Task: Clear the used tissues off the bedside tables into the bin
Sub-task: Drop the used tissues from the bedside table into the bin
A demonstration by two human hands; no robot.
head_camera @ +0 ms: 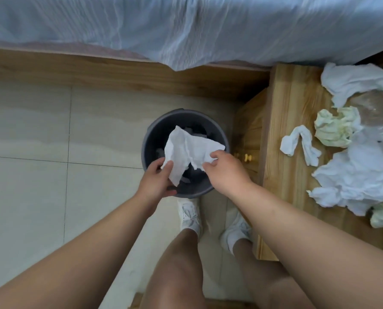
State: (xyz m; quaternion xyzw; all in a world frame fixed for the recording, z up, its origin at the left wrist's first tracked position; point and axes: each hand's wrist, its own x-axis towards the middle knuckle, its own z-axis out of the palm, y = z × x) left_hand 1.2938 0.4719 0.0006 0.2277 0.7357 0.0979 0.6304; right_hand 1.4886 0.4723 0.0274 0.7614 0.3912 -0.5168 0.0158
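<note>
Two-handed: pinches crumpled white paper tissue (186,148) above round grey plastic bin (149,134), left hand (154,181), right hand (226,172) at edges; likely feather-light, limp, tearable.

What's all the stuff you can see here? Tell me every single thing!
floor: one, pale tiles, below
bedside table: one, wooden, right
bin: one, grey, on the floor
held tissue: one, white, above the bin
white tissues: three, white, on the bedside table
yellowish tissues: two, pale yellow-green, on the bedside table
plastic sheet: one, clear, among those tissues
bedsheet: one, pale blue, top
bed frame: one, wooden, under the bedsheet
shoes: two, white, on the floor
left hand: one, pinching the held tissue
right hand: one, pinching the held tissue
</note>
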